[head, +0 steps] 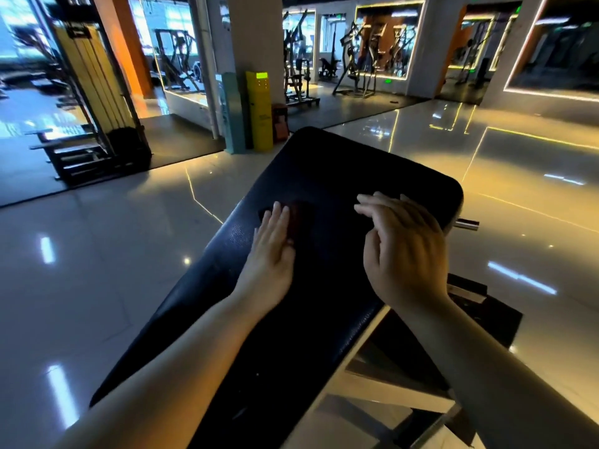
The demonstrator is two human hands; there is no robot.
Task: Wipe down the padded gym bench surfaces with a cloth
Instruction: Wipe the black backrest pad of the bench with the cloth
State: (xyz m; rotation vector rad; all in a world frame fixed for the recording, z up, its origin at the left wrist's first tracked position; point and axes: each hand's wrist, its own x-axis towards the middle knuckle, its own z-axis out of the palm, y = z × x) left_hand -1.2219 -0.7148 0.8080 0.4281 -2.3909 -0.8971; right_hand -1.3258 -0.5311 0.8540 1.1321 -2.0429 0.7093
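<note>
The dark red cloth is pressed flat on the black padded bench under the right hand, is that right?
Wrong hand. In the head view the dark red cloth is pressed flat on the black padded bench under the left hand; the right hand holds nothing.

Bench pad (340, 176): black vinyl-like cover, finely grained, faint sheen. Cloth (299, 218): dark red, matt fabric. Floor (97, 254): glossy, reflective tile. Bench peg (466, 224): shiny metal.

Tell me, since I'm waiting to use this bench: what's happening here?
A person is wiping the black padded bench. Their left hand presses flat on a dark cloth lying on the pad. The right hand is beside it, fingers loose, holding nothing.
</note>
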